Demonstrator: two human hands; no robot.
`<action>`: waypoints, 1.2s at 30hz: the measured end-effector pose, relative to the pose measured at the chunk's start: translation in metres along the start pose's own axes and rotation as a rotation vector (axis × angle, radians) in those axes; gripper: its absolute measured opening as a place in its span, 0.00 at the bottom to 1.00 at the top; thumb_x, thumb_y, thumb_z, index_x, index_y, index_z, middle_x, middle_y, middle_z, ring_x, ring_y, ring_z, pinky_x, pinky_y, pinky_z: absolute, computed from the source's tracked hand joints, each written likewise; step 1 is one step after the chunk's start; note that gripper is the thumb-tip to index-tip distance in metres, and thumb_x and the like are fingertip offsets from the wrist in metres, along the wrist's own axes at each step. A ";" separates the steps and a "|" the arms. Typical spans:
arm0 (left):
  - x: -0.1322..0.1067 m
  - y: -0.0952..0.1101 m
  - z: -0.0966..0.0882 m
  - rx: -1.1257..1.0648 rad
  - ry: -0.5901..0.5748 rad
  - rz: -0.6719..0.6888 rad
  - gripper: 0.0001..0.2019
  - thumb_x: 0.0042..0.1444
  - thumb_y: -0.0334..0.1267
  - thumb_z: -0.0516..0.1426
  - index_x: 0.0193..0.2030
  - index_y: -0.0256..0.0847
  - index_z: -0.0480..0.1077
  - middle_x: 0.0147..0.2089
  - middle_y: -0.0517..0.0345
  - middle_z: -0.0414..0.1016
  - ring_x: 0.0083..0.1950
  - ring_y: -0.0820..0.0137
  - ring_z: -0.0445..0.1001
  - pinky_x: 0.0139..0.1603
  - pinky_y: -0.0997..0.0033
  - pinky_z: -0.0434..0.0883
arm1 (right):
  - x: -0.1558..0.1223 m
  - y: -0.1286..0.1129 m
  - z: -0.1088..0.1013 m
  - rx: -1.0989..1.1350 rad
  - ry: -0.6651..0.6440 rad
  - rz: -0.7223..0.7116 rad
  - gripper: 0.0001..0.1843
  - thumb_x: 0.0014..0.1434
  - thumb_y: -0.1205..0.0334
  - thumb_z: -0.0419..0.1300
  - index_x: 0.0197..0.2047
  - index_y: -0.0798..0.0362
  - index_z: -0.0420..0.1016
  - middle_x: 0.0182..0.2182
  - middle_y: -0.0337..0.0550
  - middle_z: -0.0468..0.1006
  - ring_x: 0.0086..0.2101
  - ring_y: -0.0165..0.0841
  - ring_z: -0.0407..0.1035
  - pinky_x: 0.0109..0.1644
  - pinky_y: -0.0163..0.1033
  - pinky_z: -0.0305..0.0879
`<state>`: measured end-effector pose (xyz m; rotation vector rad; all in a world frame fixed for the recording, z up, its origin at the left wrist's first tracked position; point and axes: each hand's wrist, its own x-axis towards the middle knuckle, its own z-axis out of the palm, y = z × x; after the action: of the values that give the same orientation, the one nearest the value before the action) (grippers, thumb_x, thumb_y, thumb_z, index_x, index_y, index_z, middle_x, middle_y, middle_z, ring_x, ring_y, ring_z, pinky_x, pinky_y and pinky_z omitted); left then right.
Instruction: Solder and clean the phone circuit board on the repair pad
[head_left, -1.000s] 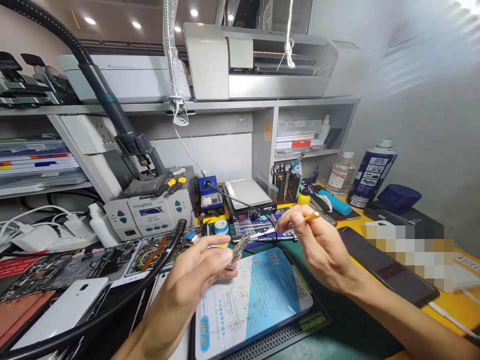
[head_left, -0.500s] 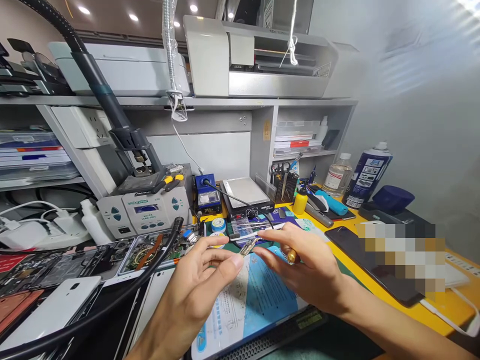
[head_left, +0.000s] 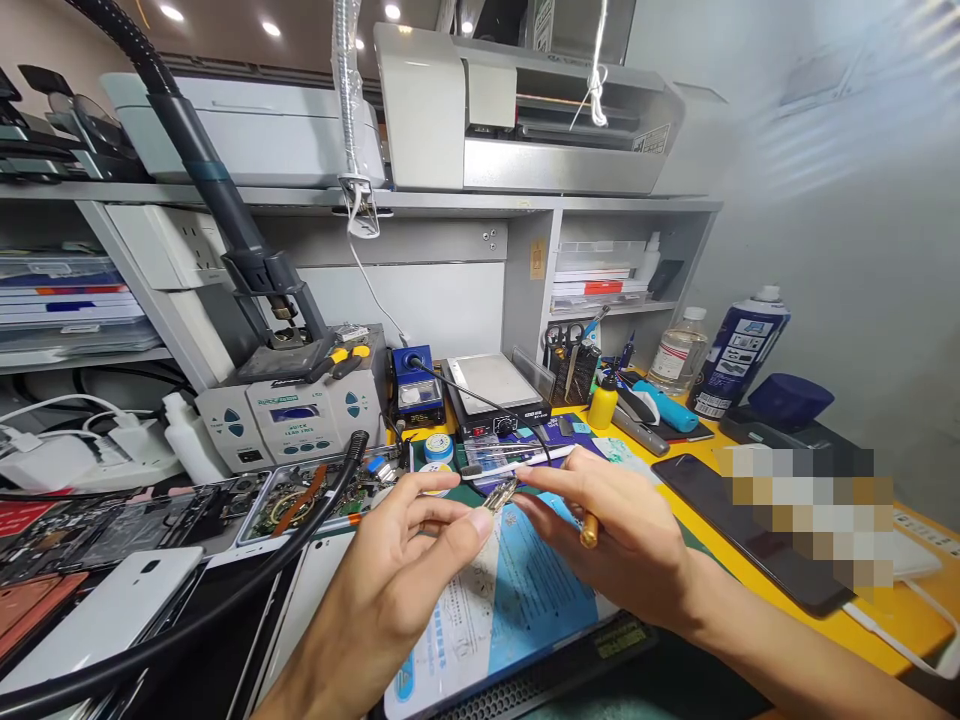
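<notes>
My left hand (head_left: 409, 565) pinches a small, slim, shiny metal piece (head_left: 501, 494) between thumb and fingers; its exact kind is too small to tell. From the right, the fingertips of my right hand (head_left: 619, 530) reach the far end of this piece. A tool with a round brass-coloured handle end (head_left: 590, 531) is tucked in my right hand, and the rest of it is hidden by the fingers. Below both hands lies a blue and white printed box or pad (head_left: 525, 590). Just behind the fingertips, a white toothbrush (head_left: 517, 464) lies across the bench.
A hot air station (head_left: 296, 425), a blue soldering station (head_left: 416, 390) and a heating plate (head_left: 491, 385) stand at the back. A black hose (head_left: 247, 600) crosses the left side. Right, a dark phone (head_left: 750, 530) lies near a yellow bottle (head_left: 603, 405) and a spray can (head_left: 739, 350).
Both hands stay together at the metal piece. My right hand has turned slightly, and the brass handle end sits a little lower. The view has shifted slightly.
</notes>
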<state>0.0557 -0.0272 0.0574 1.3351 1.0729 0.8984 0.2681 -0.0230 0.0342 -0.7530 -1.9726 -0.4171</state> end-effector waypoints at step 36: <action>0.005 -0.003 -0.003 -0.037 0.000 -0.038 0.33 0.49 0.60 0.65 0.56 0.41 0.68 0.40 0.52 0.80 0.48 0.55 0.75 0.56 0.55 0.62 | 0.005 -0.004 -0.003 -0.050 0.005 -0.030 0.12 0.64 0.71 0.62 0.50 0.53 0.75 0.23 0.38 0.76 0.23 0.30 0.66 0.26 0.35 0.63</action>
<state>0.0538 -0.0213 0.0546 1.2806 1.0736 0.8858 0.2654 -0.0261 0.0399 -0.7546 -1.9769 -0.4875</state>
